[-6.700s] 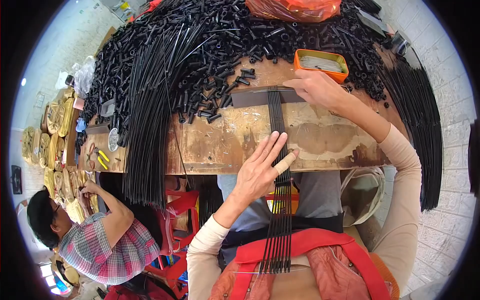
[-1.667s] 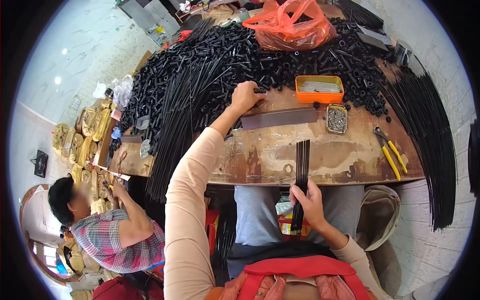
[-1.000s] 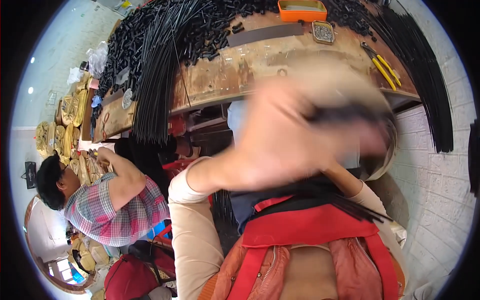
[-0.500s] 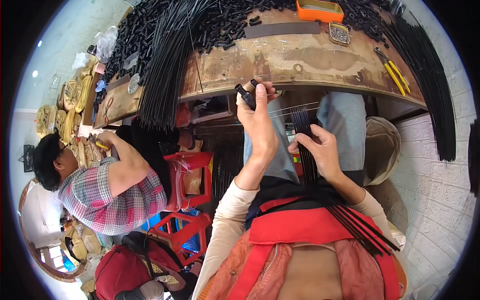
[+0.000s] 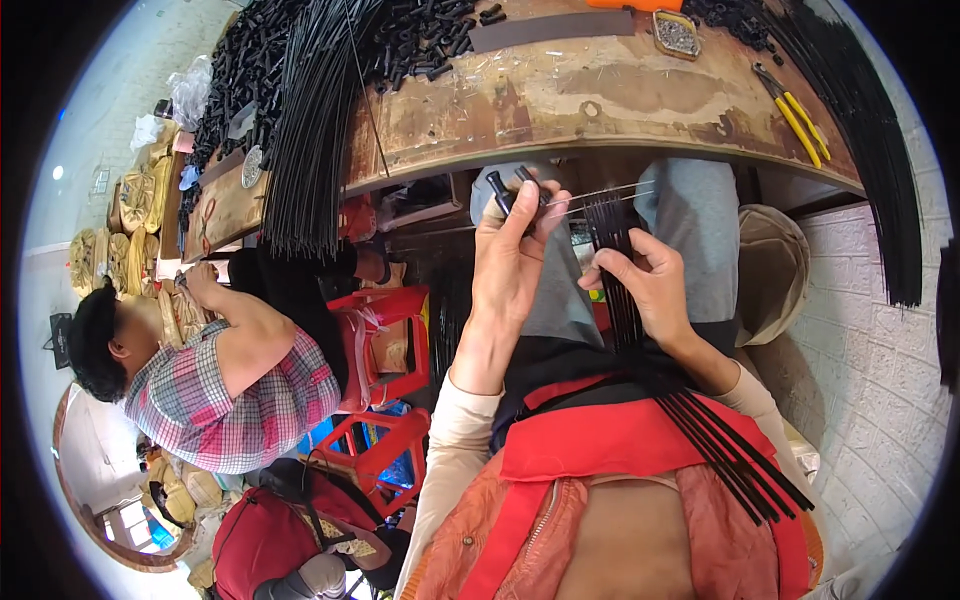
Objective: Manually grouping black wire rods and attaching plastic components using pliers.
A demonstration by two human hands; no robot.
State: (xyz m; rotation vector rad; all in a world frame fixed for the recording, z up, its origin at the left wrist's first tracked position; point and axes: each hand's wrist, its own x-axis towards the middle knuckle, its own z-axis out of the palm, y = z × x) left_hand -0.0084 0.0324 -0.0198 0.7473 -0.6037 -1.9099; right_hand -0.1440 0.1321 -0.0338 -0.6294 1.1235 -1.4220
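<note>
My left hand (image 5: 507,255) is closed around short black tubular plastic pieces (image 5: 499,190), their ends sticking up past the thumb. In my right hand (image 5: 652,290) I grip a flat bundle of thin black rods (image 5: 610,225), pinched between thumb and fingers above my lap. Thin metal wires (image 5: 628,190) stretch from beside my left fingers across the upper ends of the bundle. More black rods (image 5: 725,455) lie aslant over the red cloth at my waist; whether they belong to the same bundle is unclear.
A worn wooden table (image 5: 560,120) spans the front. It bears heaped black tubular pieces (image 5: 415,40), long black rods (image 5: 310,150) overhanging its edge, a tray of small metal parts (image 5: 677,35) and yellow-handled pliers (image 5: 795,115). At left a person (image 5: 235,390) works near red stools (image 5: 400,340).
My left hand has turned and come down slightly, nearer the bundle's upper ends. My right hand keeps its grip on the rods. The whole view has tilted slightly.
</note>
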